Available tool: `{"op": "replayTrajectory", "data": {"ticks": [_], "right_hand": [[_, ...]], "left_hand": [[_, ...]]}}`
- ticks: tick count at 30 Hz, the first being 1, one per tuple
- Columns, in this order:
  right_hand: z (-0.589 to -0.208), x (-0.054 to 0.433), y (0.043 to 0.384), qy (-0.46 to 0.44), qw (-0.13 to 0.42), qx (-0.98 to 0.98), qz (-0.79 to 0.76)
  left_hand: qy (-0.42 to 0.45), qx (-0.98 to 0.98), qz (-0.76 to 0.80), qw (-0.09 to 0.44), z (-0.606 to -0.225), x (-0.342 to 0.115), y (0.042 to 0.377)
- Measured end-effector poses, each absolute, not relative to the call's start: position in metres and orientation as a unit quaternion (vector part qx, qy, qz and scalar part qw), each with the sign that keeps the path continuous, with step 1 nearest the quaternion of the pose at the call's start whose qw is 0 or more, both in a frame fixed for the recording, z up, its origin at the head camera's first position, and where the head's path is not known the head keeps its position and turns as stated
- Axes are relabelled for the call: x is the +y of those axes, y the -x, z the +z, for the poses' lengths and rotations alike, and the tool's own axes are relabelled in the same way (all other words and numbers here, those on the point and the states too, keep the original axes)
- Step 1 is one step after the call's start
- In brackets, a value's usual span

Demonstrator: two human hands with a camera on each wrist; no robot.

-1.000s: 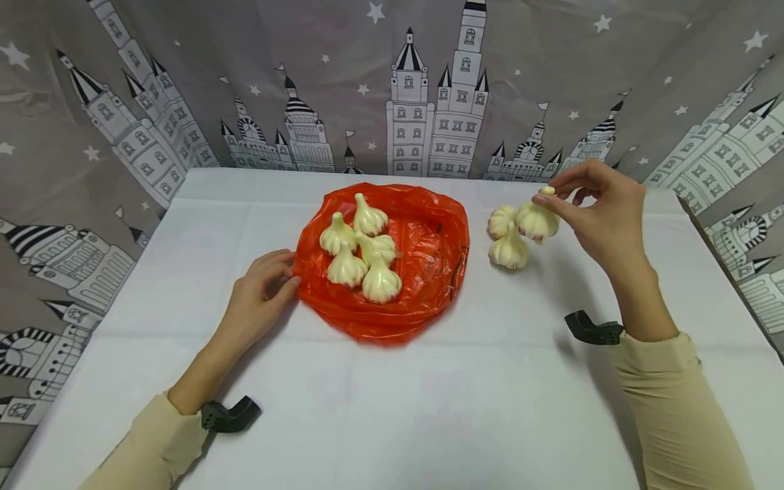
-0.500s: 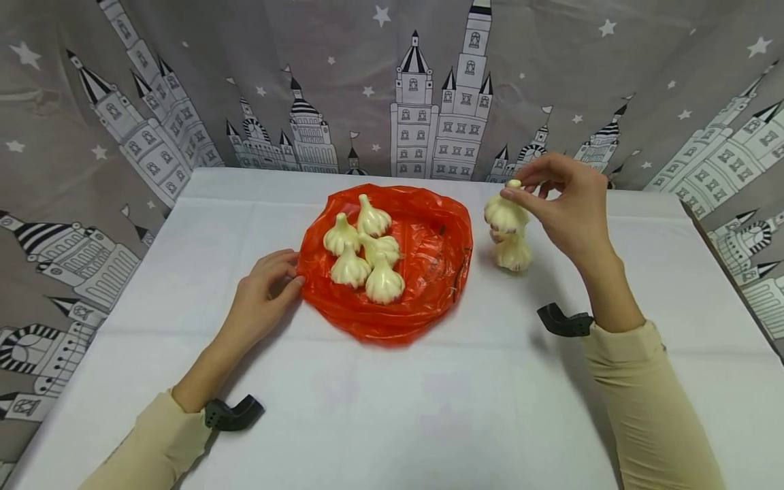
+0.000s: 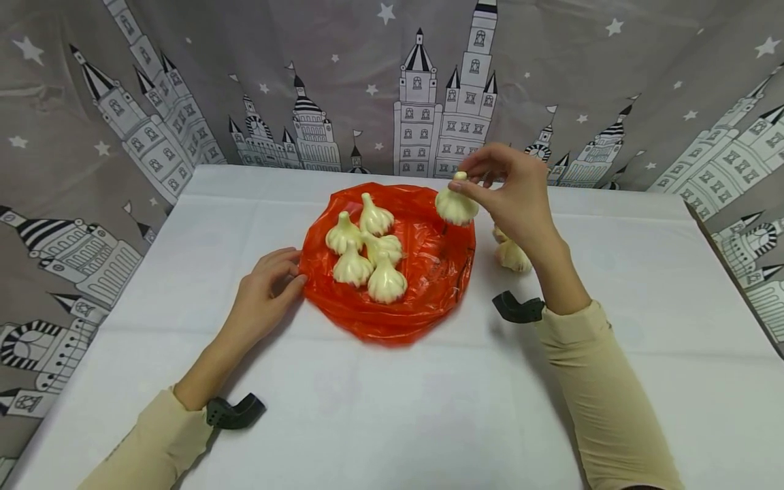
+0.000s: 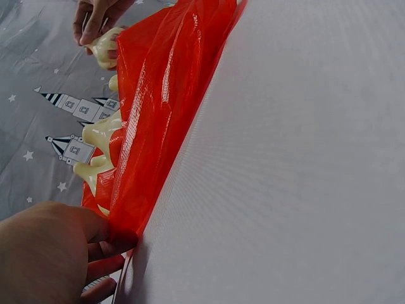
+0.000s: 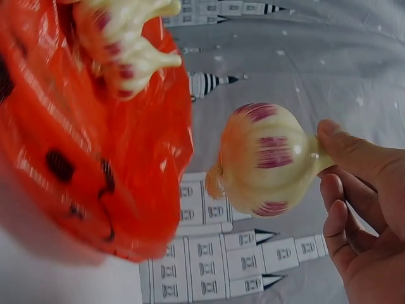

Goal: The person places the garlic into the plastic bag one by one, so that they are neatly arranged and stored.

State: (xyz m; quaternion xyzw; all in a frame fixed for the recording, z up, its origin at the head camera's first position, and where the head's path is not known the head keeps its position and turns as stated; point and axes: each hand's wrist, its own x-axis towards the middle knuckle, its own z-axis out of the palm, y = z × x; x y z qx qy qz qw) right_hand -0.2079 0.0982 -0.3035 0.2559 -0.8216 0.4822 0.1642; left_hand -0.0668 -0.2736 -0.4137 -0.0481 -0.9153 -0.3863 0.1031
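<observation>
My right hand (image 3: 516, 194) pinches a garlic bulb (image 3: 456, 206) by its stem, holding it above the far right part of a red plastic bag (image 3: 422, 272). Purple streaks mark this bulb in the right wrist view, where the thumb and fingers close on its neck. At the bag's left edge, my left hand (image 3: 263, 292) grips the rolled rim between thumb and fingers, as the left wrist view shows. Several garlic bulbs (image 3: 387, 280) sit grouped in the left half of the bag, which is spread into a shallow bowl shape.
To the right of the bag, more garlic bulbs (image 3: 513, 257) lie on the white tablecloth (image 3: 392, 408), partly behind my right hand. A grey curtain (image 3: 343, 41) printed with castles and stars hangs behind the table.
My right hand has carried its garlic bulb leftward, from beside the other bulbs on the right to over the bag. My left hand has stayed at the bag's rim.
</observation>
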Motion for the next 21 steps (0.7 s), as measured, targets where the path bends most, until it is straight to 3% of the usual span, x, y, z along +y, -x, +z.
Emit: {"op": "replayTrajectory", "data": {"ticks": [8,21], "right_hand": [[-0.304,0.08,0.212,-0.256,0.137,-0.816,0.5],[-0.297,0.054,0.219,-0.288,0.156,-0.804,0.497]], "left_hand": [[0.047,-0.915,-0.386,0.104,-0.415,-0.274,0.068],[0.044,-0.916,-0.386,0.103,-0.414,-0.274,0.067]]}}
